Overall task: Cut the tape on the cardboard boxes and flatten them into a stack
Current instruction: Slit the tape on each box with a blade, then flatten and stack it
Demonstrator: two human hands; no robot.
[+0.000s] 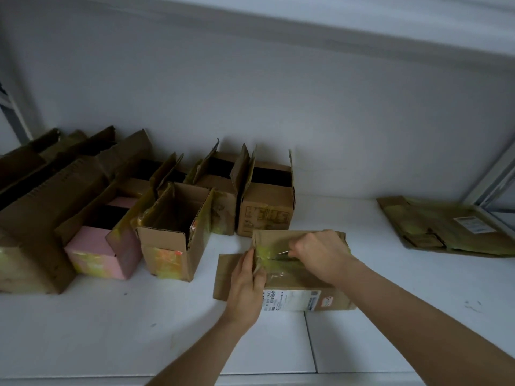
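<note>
The box (301, 263) in hand lies on its side on the white table (111, 330), near its front edge and just ahead of the row of upright boxes. The left hand (246, 285) steadies its left end, fingers curled over the edge by the yellowed tape (267, 253). The right hand (320, 253) is closed round a thin tool (282, 253), its tip on the tape; the tool is too blurred to name. I judge this box is mid-cut, not yet flattened.

A stack (451, 227) of flattened boxes lies far right on the table, so some work looks done. Left of the hands stand the open boxes (172, 229), flaps up, one of them pink (94, 246); most of the job seems left.

The box in hand carries a white shipping label (289, 300); its print is too small to read. A box behind (264, 215) bears dark printed lettering, also unreadable
</note>
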